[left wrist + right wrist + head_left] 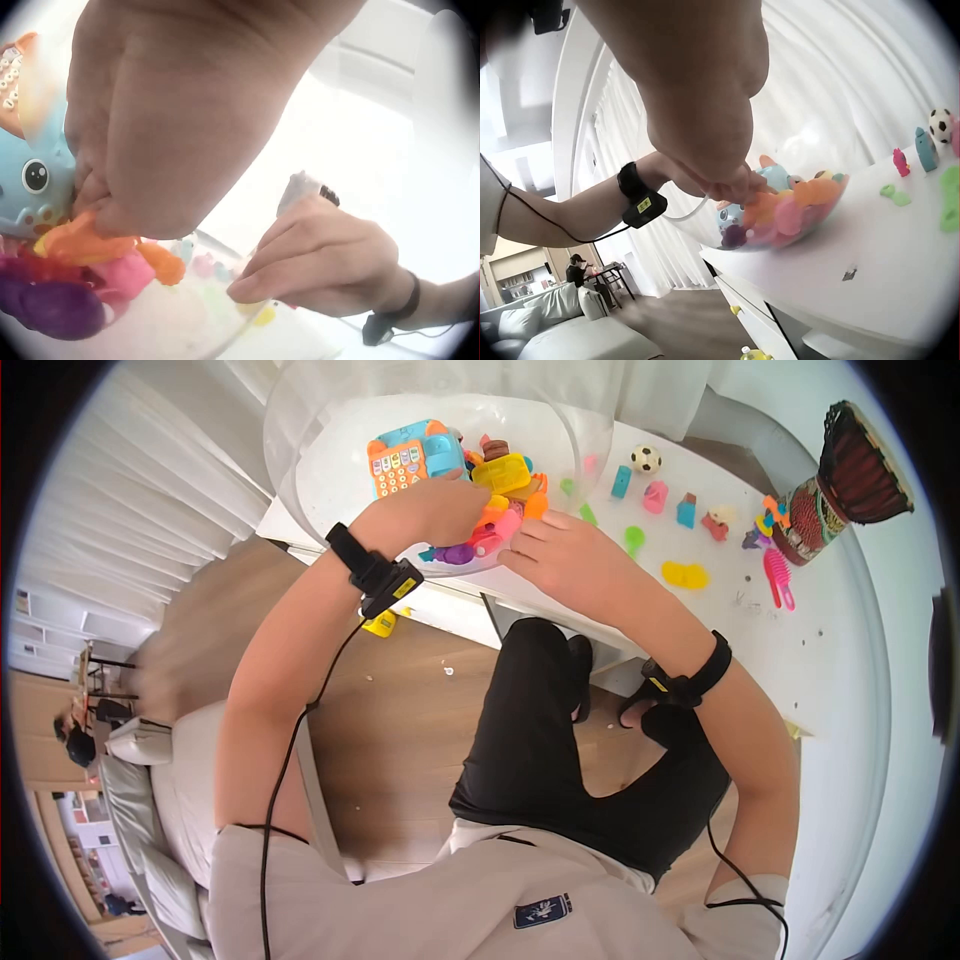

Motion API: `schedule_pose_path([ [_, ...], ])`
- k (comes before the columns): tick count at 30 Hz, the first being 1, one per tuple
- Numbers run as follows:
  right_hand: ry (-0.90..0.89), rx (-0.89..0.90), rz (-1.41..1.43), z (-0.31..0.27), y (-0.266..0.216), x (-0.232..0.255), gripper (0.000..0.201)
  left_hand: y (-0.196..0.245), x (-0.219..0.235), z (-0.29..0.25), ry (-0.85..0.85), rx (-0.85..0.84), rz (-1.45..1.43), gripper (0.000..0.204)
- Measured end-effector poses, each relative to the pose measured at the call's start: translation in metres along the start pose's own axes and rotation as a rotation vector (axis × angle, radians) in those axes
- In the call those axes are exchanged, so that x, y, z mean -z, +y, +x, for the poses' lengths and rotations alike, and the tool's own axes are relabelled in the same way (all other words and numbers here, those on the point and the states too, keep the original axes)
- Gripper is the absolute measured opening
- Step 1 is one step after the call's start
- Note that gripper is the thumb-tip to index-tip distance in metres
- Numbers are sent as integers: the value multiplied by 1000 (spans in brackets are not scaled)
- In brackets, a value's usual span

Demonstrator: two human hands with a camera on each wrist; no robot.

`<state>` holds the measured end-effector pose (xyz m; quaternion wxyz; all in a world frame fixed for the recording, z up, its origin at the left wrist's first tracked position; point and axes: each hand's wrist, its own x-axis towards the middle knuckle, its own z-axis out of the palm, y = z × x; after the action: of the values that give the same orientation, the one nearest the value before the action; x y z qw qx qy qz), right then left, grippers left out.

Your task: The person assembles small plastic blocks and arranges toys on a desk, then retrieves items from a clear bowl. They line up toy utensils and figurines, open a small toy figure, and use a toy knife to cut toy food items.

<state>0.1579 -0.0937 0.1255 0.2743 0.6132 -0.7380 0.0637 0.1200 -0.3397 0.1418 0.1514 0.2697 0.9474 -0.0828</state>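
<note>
My left hand (428,512) reaches into a large clear bowl (290,495) over a heap of plastic toys. In the left wrist view its fingers curl down onto an orange toy (86,238), with a pink toy (127,274) and a purple toy (64,309) just below. A blue-and-orange toy phone (400,465) lies left of the fingers, and a yellow toy (502,474) is beyond them. My right hand (565,557) is at the bowl's near right side, fingers extended loosely toward the heap, with nothing visible between them.
On the white table (740,650) right of the bowl stand a small soccer ball (646,458), several small figures, a yellow piece (685,575), a pink comb (779,578) and a drum (840,500). A yellow toy (380,623) lies below the table's edge. A sofa (195,790) is at left.
</note>
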Motion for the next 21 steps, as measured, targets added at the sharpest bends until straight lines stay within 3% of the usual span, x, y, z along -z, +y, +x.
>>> schedule_pose_path([
  [3,11,-21,8,-1,-9,-4,14,-8,0,-9,-59,45,-34,17],
  [6,12,-31,-10,0,-15,-8,15,-13,11,-24,-86,148,7,25],
  [10,36,-19,-26,3,-16,-8,15,-26,0,-31,-34,104,145,26],
  [12,53,-14,-14,5,-17,-6,15,-21,5,-29,-251,238,367,21],
  [15,-43,-35,32,9,-21,-7,31,-35,-4,-19,-179,279,355,16],
  [18,26,-47,20,14,-24,-6,18,-49,-13,-5,-112,206,306,17],
  [21,41,-41,-13,16,-22,-4,19,-45,-8,14,-140,203,165,17],
])
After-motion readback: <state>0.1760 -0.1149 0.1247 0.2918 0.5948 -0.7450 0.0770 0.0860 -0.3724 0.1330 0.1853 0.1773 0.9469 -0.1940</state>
